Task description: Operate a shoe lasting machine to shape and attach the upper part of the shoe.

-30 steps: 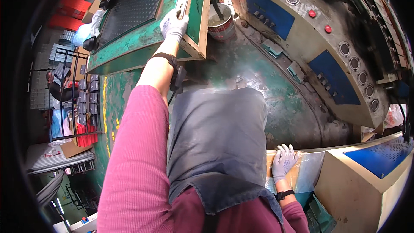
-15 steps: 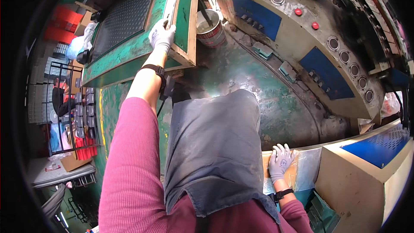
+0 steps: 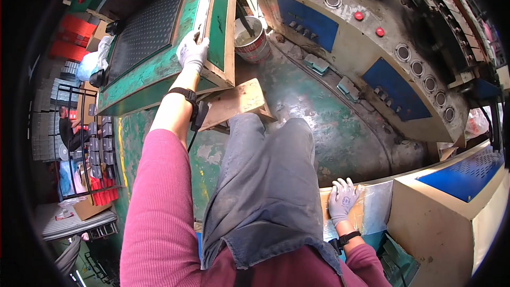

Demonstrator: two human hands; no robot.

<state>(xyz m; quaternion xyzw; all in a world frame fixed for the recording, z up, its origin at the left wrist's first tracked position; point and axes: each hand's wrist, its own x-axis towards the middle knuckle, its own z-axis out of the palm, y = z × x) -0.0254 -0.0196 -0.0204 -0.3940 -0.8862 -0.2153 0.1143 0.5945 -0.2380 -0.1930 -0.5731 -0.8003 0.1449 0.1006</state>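
Observation:
My left hand (image 3: 192,53), in a pale grey knit glove, is on the light edge strip (image 3: 206,8) of a green metal bench (image 3: 141,87). Its fingers curl over that edge. At the lower right my right hand (image 3: 343,200), gloved alike, rests on a tan board (image 3: 324,202) partly covered in clear film. Its fingers are stretched out and it holds nothing. Black straps (image 3: 183,93) go round both wrists. Below the bench's near corner is a wooden stool (image 3: 234,100), partly behind my knees.
A paint-stained bucket (image 3: 253,45) stands beside the bench. Along the right runs a beige control console (image 3: 348,37) with gauges and red buttons, foot pedals (image 3: 317,64) on the floor before it. A beige cabinet (image 3: 438,218) flanks my right hand. At far left is a black wire rack (image 3: 79,138).
My knees have come apart and moved back a little, and the wooden stool now shows beyond them. Both hands stay in place, the left bent slightly more over the bench edge.

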